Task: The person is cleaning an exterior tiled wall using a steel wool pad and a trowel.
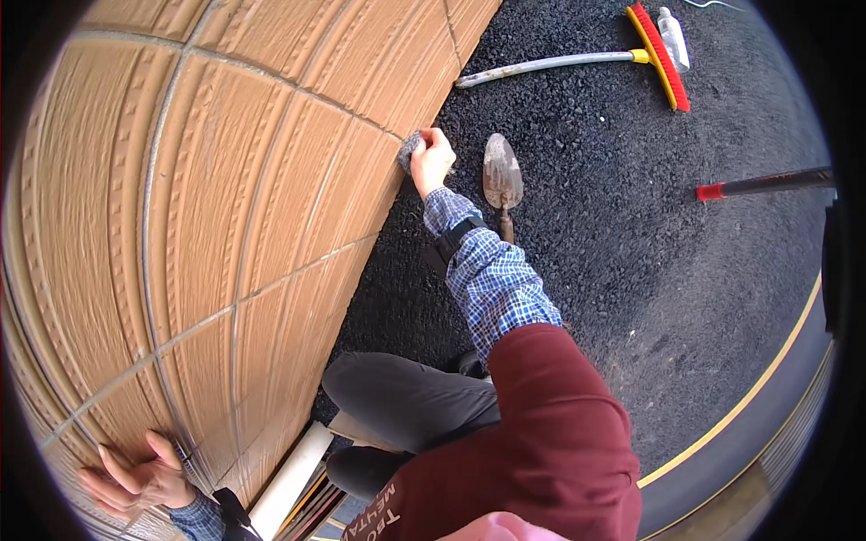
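My right hand [433,161] pinches a rough grey pad or lump [408,153], which could be wire wool or stone. It presses this against the bottom edge of the tan tiled wall [325,162], by a grout joint. At lower left, my left hand [139,477] lies against the same wall with its fingers spread. A small bluish object shows beside that thumb, too unclear to name. Just right of my right hand, a pointed trowel [503,172] with a grey-smeared blade rests on the asphalt.
A red and yellow broom head [659,57] on a grey pole lies beside a clear plastic bottle [673,40]. At right a dark handle with a red end [710,192] juts in. Long strips and a white board [291,480] lie near my knees. Dark asphalt [609,237] borders the wall.
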